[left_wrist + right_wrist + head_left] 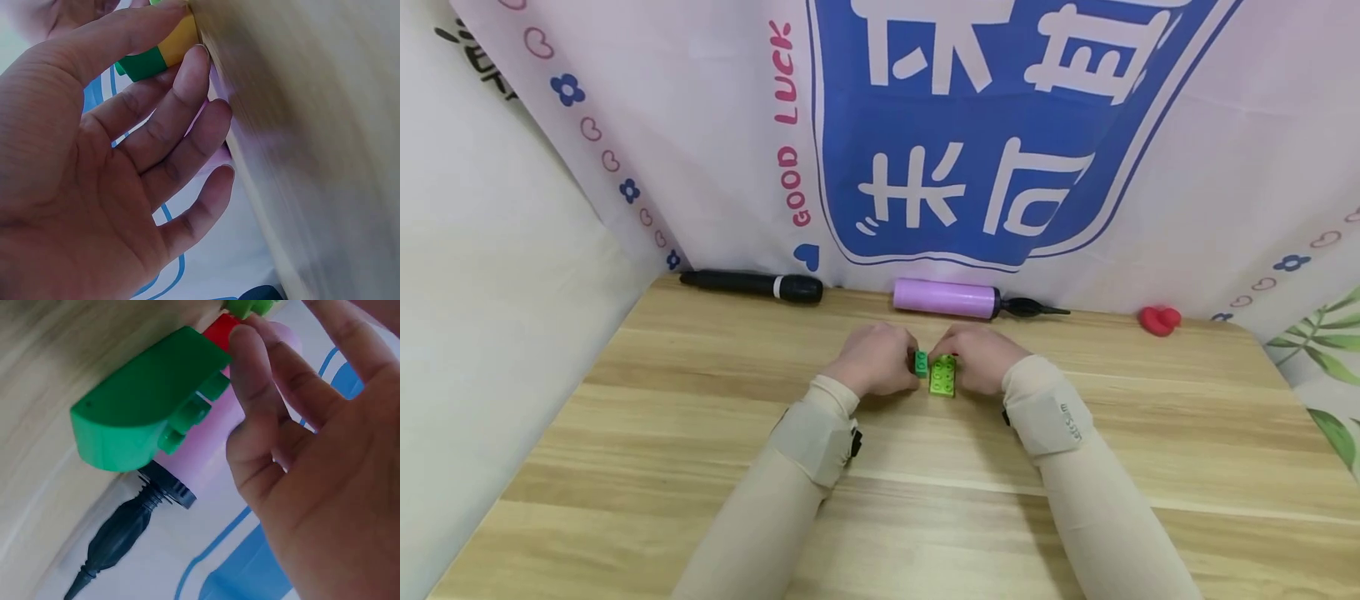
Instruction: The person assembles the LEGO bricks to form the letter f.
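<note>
My left hand (880, 360) pinches a small two-tone toy building block between thumb and forefinger, its green part (145, 65) joined to a yellow part (180, 39); the other fingers are loosely bent. Close to its right, my right hand (979, 358) grips the far end of a larger green toy building block (147, 387) with studs and a rounded side. Beside my right fingertips a red block (222, 331) shows, partly hidden. The two hands' blocks are near each other just above or on the table; I cannot tell whether they touch.
Along the back of the wooden table (662, 467) lie a black pump-like tool (737, 284), a purple hand pump (946, 298) with a black nozzle, and a red toy duck (1160, 320). Behind them hangs a printed cloth (715, 150).
</note>
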The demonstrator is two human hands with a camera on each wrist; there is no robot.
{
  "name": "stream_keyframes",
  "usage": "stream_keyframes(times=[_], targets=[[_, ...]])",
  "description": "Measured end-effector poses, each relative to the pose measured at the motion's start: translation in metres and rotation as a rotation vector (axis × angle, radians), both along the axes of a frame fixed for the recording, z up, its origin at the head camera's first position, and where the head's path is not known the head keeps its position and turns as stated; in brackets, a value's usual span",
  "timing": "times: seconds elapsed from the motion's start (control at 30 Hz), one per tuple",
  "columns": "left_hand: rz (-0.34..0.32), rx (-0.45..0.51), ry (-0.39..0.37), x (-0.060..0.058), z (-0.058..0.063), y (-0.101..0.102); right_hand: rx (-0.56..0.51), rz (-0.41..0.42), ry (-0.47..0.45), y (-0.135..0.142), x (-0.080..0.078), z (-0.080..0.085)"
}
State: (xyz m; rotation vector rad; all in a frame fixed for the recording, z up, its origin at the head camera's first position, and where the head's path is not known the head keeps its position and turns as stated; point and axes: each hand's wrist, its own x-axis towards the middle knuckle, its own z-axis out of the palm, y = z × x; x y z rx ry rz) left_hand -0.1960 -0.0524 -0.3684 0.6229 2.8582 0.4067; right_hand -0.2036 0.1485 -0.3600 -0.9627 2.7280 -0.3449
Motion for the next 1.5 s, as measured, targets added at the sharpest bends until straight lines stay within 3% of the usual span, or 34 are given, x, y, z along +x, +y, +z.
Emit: stream_keyframes(times=[0.17,0.4,0.57,0.73,0.97,1.07,1.2,1.5], targets=[[0.006,0.012,-0.004,0.001,0.001,0.000,0.042,-0.029,-0.019,-0.003,0.001,0.005],[0.011,0.015,-0.005,0.001,0.000,0.000,0.068,-0.065,-0.122,0.004,0.001,0.013],[-0.009,-0.024,-0.008,0.001,-0.001,0.003,-0.001,-0.107,-0.200,0.020,0.000,0.023],[-0.037,-0.021,-0.036,0.002,0.003,0.001,-0.122,-0.149,-0.145,0.026,0.000,0.030],[-0.055,0.163,-0.112,0.002,0.022,-0.013,-0.207,-0.115,-0.070,0.017,0.000,0.028],[-0.069,0.196,-0.120,0.003,0.030,-0.015,-0.224,-0.103,-0.053,0.013,-0.001,0.028],[-0.059,0.169,-0.127,0.006,0.034,-0.016,-0.228,-0.093,-0.052,0.008,0.000,0.027],[-0.047,0.117,-0.091,0.007,0.028,-0.015,-0.222,-0.073,-0.048,0.003,0.002,0.022]])
